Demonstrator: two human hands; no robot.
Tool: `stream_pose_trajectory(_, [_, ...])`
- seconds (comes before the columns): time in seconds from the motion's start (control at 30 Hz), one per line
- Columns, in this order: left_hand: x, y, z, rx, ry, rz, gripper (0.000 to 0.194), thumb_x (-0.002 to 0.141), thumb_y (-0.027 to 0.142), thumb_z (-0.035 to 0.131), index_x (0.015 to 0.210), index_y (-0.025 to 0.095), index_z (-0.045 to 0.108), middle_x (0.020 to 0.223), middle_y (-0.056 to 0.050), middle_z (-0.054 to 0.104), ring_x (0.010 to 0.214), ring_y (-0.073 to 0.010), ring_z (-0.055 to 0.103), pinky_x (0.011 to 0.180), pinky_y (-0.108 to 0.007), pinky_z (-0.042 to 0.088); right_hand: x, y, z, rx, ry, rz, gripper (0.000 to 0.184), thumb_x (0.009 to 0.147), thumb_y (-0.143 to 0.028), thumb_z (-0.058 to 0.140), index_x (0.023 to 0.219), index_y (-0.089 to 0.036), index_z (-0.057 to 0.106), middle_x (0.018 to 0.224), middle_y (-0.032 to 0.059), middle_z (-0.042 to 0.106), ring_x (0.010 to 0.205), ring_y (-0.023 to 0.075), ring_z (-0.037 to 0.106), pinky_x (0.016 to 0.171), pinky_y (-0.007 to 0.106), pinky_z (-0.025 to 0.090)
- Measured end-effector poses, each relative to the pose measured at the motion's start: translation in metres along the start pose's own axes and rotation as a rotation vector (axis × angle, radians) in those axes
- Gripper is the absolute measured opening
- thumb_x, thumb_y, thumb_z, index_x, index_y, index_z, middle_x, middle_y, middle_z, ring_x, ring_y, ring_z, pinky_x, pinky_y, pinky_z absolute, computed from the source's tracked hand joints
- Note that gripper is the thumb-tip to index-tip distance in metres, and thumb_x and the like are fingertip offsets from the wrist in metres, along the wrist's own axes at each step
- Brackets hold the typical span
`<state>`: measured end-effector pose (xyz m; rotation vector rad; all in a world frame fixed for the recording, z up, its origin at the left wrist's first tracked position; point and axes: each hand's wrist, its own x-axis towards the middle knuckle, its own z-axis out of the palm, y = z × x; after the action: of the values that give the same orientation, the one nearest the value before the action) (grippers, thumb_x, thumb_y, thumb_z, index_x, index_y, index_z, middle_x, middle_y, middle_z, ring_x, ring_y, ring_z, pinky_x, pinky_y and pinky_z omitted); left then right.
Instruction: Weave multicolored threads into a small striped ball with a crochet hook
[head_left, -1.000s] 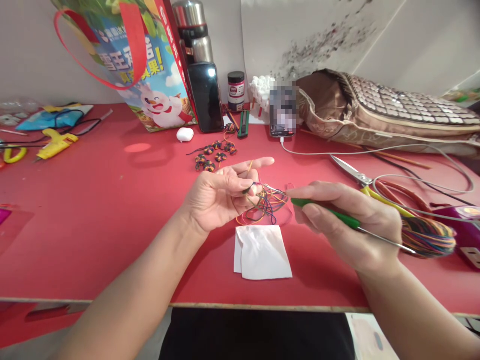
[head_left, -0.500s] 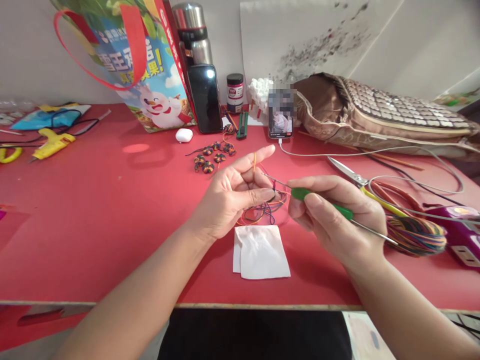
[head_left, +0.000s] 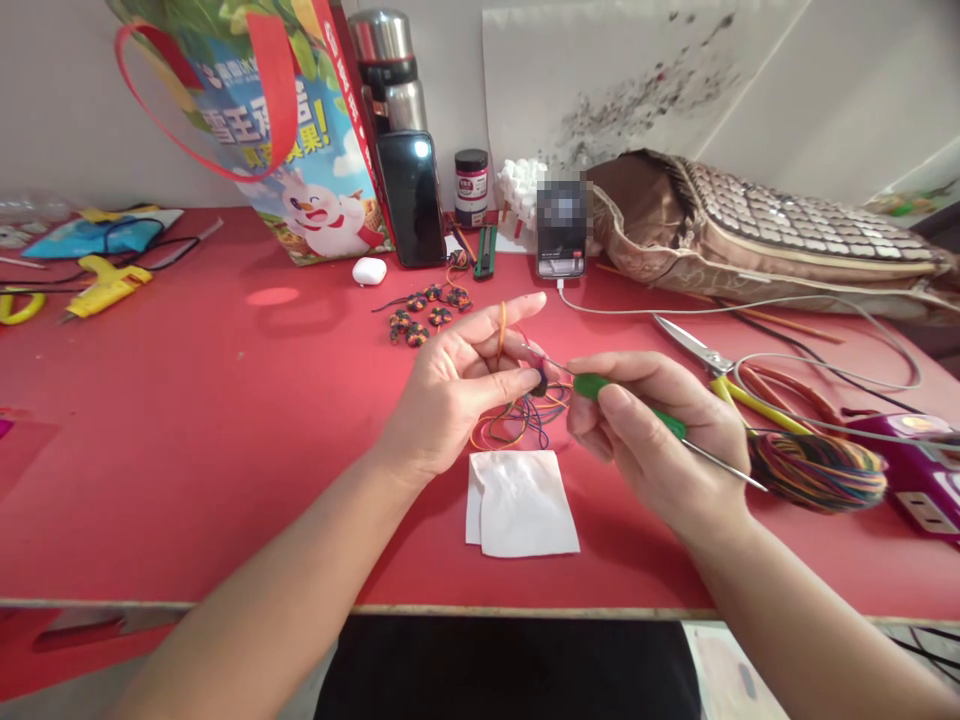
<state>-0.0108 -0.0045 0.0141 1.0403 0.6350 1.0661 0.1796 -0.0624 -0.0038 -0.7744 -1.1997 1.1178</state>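
Between thumb and fingers, my left hand [head_left: 457,385] pinches a small dark crochet piece [head_left: 541,380]. Orange yarn [head_left: 502,325] loops round its raised index finger. My right hand [head_left: 664,430] is closed on the green grip of a crochet hook [head_left: 592,387], whose thin metal tip reaches the work at the left fingertips. How the tip sits in the stitches is too small to tell. Loose multicoloured yarn [head_left: 517,425] lies in loops under the hands. Beyond the left hand are several small crocheted pieces [head_left: 440,316] in dark and orange yarn.
A folded white tissue [head_left: 525,505] lies in front of me. To the right are scissors [head_left: 694,345], a yarn skein [head_left: 821,470], a purple power strip [head_left: 926,490] and a charging cable. At the back stand a phone [head_left: 561,235], a dark phone [head_left: 411,200] and a gift bag [head_left: 300,130]. A yellow glue gun [head_left: 109,285] lies left.
My right hand has shifted slightly left with the crochet hook, its tip closer into the work. The left hand has also moved a little left, and its pinch shows more of the dark piece.
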Motion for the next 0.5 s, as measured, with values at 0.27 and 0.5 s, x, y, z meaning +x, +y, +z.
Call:
stream_pose_trajectory(0.27, [-0.0037, 0.0057, 0.0037, 0.079, 0.076, 0.013, 0.048, 0.078, 0.01, 0.087, 0.124, 0.022, 0.084, 0.091, -0.002, 0.079, 0.081, -0.0153, 0.069, 0.076, -0.029, 0.054, 0.0013, 0.0005, -0.0003, -0.037, 0.045, 0.005, 0.014, 0.104, -0.032, 0.08, 0.113, -0.023, 0.085, 0.075, 0.0015, 0.075, 0.059, 0.0133, 0.063, 0.051, 0.026, 0.053])
stream_pose_trajectory(0.5, [-0.0021, 0.003, 0.0033, 0.03, 0.074, 0.005, 0.043, 0.082, 0.017, 0.088, 0.124, 0.021, 0.083, 0.094, -0.004, 0.082, 0.095, -0.0197, 0.075, 0.091, -0.033, 0.059, 0.0023, 0.0013, 0.0016, -0.015, 0.035, 0.002, 0.013, 0.104, -0.03, 0.079, 0.113, -0.023, 0.084, 0.076, 0.0021, 0.075, 0.058, 0.0124, 0.062, 0.052, 0.026, 0.052])
